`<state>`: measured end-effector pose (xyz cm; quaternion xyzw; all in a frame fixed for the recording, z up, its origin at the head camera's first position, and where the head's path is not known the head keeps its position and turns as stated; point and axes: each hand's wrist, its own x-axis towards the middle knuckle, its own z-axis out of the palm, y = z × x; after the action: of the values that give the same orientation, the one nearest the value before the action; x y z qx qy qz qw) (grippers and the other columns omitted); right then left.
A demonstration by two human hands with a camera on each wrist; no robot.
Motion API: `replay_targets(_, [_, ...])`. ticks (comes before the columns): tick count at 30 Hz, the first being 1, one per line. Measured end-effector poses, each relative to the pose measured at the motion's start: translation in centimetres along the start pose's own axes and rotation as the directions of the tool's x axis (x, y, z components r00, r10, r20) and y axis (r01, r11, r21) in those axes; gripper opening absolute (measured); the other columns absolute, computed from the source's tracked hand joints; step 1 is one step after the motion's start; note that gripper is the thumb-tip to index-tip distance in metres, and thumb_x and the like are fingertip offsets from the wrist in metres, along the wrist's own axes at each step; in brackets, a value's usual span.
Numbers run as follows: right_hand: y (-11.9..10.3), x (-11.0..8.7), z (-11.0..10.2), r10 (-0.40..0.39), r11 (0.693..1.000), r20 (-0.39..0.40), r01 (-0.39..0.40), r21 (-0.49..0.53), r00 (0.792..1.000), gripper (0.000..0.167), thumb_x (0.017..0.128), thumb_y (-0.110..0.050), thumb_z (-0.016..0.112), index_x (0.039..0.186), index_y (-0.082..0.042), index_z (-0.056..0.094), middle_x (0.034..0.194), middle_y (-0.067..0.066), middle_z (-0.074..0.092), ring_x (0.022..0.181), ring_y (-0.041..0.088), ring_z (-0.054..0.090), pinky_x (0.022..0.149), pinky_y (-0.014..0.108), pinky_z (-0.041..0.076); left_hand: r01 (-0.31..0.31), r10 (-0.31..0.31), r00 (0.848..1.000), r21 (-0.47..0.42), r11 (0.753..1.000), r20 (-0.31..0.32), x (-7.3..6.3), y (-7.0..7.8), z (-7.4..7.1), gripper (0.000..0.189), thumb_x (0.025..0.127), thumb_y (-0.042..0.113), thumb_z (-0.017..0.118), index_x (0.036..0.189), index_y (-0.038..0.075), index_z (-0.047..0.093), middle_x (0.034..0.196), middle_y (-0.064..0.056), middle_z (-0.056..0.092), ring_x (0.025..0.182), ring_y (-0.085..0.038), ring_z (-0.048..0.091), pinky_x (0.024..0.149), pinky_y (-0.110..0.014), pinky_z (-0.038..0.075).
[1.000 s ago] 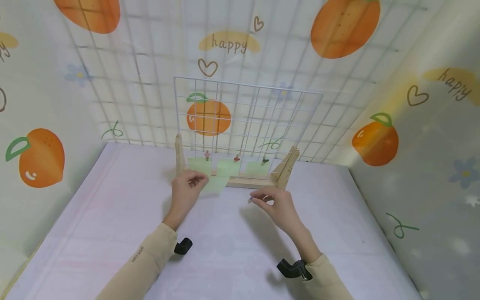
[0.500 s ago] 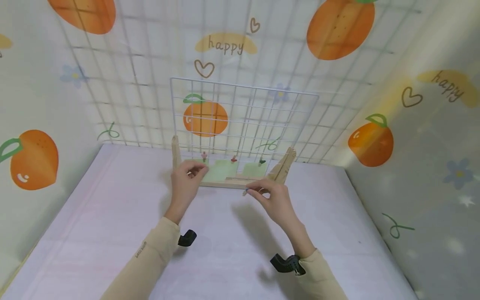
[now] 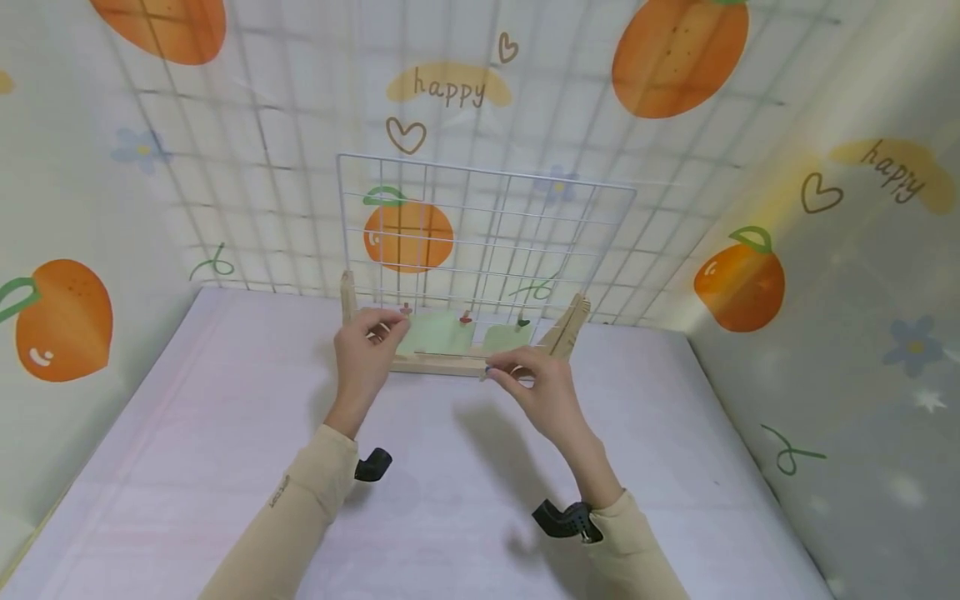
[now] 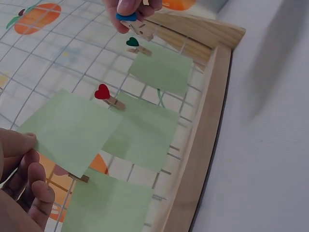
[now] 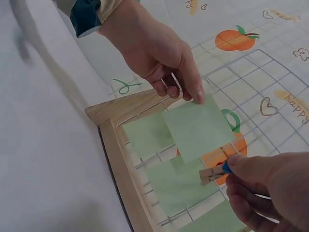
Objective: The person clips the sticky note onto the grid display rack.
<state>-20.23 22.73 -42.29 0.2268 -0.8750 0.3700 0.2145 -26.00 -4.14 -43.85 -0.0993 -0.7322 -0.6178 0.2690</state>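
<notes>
My left hand [image 3: 365, 354] pinches a pale green paper square [image 4: 72, 130] by its edge, in front of the wire grid [image 3: 487, 221]. My right hand [image 3: 543, 387] pinches a small wooden clothespin [image 5: 212, 174] with a blue top, to the right of that paper and apart from it. On the grid hang three more green squares. A clothespin with a dark green heart [image 4: 139, 47] clips one square [image 4: 161, 71]; a red-heart clothespin [image 4: 110, 98] clips the middle square [image 4: 147, 133]. The third square [image 4: 108, 205] hangs from a pink-topped clothespin [image 3: 406, 309], partly hidden by the held paper.
The grid stands upright in a wooden base [image 3: 438, 365] with a slanted wooden support [image 3: 566, 327] at the right and another [image 3: 347, 296] at the left. Behind it is a patterned cloth wall [image 3: 255, 167]. A pale cloth covers the table [image 3: 435, 500].
Both hands have moved forward and up toward the grid. The left brings the held paper up over the hanging squares; the right brings the blue-topped clothespin closer to the base.
</notes>
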Motion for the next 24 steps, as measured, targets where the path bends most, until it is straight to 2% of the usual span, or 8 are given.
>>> replay_targets(6, [-0.2,1.0,0.5,-0.011,1.0,-0.012,0.011,-0.001,1.0,0.015,0.095,-0.015,0.079,0.11,-0.013,0.08,0.102,-0.001,0.078,0.093,0.014,0.073,0.08,0.03,0.062,0.008,-0.007,1.0,-0.031,0.999,0.012,0.5,-0.1,0.1,0.008,0.093,0.013,0.081,0.099,0.009,0.082,0.096,-0.006,0.075,0.079,-0.018,0.063,0.067,-0.017,0.047])
replay_targets(11, [-0.4,1.9,0.6,-0.049,0.999,-0.041,0.05,0.014,0.998,0.017,0.094,-0.013,0.08,0.111,-0.01,0.08,0.102,0.002,0.079,0.093,0.019,0.074,0.08,0.033,0.063,0.02,-0.019,1.0,-0.065,0.998,0.01,0.9,-0.1,0.4,0.007,0.093,0.013,0.081,0.098,0.008,0.082,0.095,-0.008,0.075,0.078,-0.019,0.063,0.066,-0.018,0.047])
replay_targets(19, [-0.4,2.7,0.3,-0.06,0.998,-0.084,0.062,0.027,0.995,0.017,0.094,-0.011,0.08,0.111,-0.009,0.08,0.099,0.003,0.078,0.092,0.019,0.073,0.08,0.034,0.063,-0.008,0.008,1.0,-0.039,0.999,-0.002,1.8,0.7,0.6,0.007,0.093,0.014,0.08,0.098,0.009,0.081,0.092,-0.005,0.074,0.078,-0.017,0.062,0.067,-0.02,0.047])
replay_targets(24, [-0.3,3.5,0.2,-0.07,0.997,-0.097,0.073,0.031,0.993,0.015,0.094,-0.011,0.079,0.109,-0.008,0.08,0.098,0.003,0.078,0.092,0.018,0.073,0.081,0.031,0.062,-0.001,0.001,1.0,-0.046,0.999,-0.001,2.2,0.8,0.7,0.005,0.094,0.014,0.08,0.098,0.011,0.081,0.091,-0.002,0.073,0.078,-0.016,0.062,0.067,-0.02,0.048])
